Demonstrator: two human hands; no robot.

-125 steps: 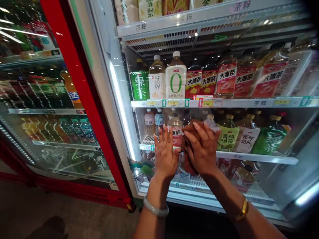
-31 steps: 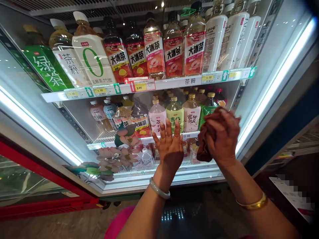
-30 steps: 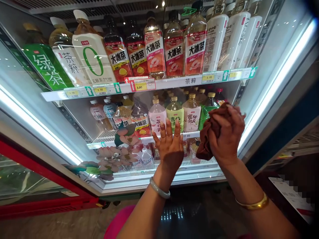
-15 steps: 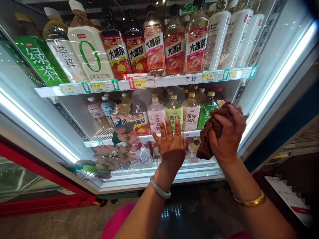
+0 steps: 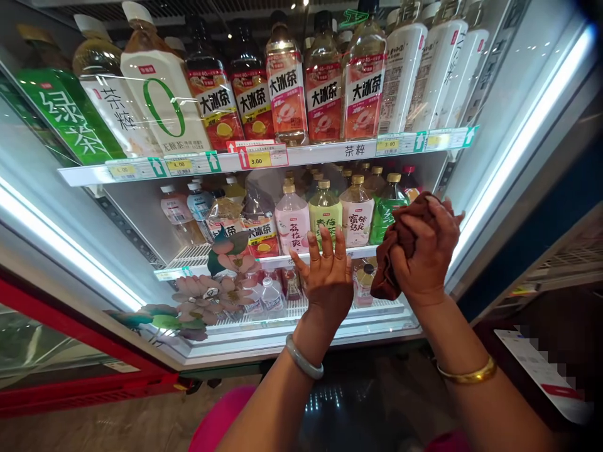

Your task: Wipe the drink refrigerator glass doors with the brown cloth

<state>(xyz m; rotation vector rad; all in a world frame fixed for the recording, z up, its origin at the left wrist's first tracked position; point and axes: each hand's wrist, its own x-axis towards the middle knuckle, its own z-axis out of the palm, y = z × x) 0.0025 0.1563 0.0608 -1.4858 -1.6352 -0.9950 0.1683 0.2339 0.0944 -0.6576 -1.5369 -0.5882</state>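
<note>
Brown cloth | crumpled, far side unclear | right fingers clutch it | left fingers spread

White upper shelf lined with upright bottles, middle shelf bearing gold-capped bottles.

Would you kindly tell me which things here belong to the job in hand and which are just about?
In the work:
brown cloth, in the right hand
left hand, spread open
cooler's glass front, seemingly

Just around:
shelved bottles
price tags
flower decoration
grey bangle, gold bangle
</note>
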